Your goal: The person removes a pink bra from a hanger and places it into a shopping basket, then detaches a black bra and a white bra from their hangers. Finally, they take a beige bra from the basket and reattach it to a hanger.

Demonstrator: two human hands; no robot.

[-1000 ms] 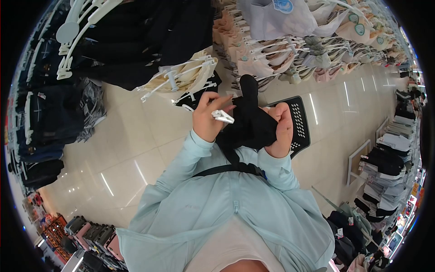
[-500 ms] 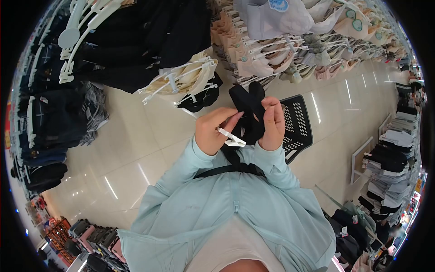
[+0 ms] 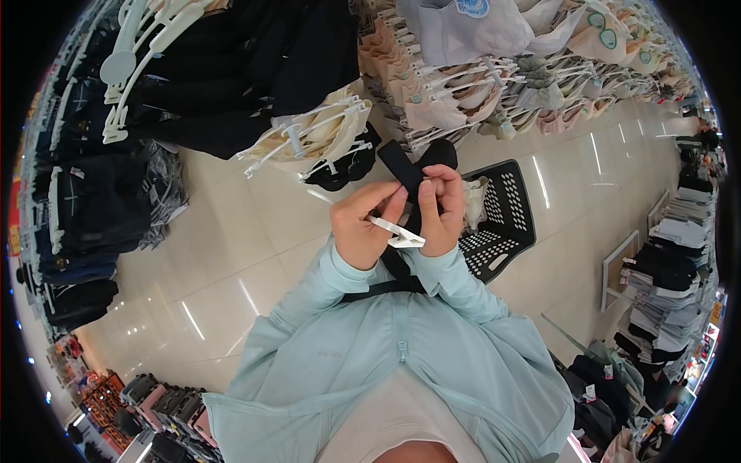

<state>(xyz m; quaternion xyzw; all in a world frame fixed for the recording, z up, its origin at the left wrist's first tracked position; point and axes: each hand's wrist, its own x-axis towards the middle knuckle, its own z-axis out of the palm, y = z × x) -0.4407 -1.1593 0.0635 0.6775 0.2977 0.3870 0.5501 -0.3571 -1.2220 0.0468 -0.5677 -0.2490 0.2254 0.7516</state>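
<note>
A piece of black fabric [image 3: 403,163] is held between both hands in front of my chest; its band sticks up above my fingers. My left hand [image 3: 363,224] pinches its left side, with a white plastic hanger piece [image 3: 398,232] lying across the fingers and pointing right. My right hand [image 3: 441,212] grips the fabric from the right, thumb pressed against the fingers. The lower part of the fabric is partly hidden behind the hands. A black perforated basket [image 3: 505,193] is beyond my right hand, with light-coloured items [image 3: 474,202] partly visible inside.
Black garments [image 3: 231,77] hang at the upper left, with cream ones [image 3: 316,131] beside them. Racks of bras [image 3: 463,92] fill the upper middle and right. Folded clothes [image 3: 664,270] are stacked along the right side. Suitcases [image 3: 166,405] stand at the lower left.
My right hand has moved left, closer to my left hand. The black fabric has changed shape, its band now tilting up to the left. More of the basket's contents shows.
</note>
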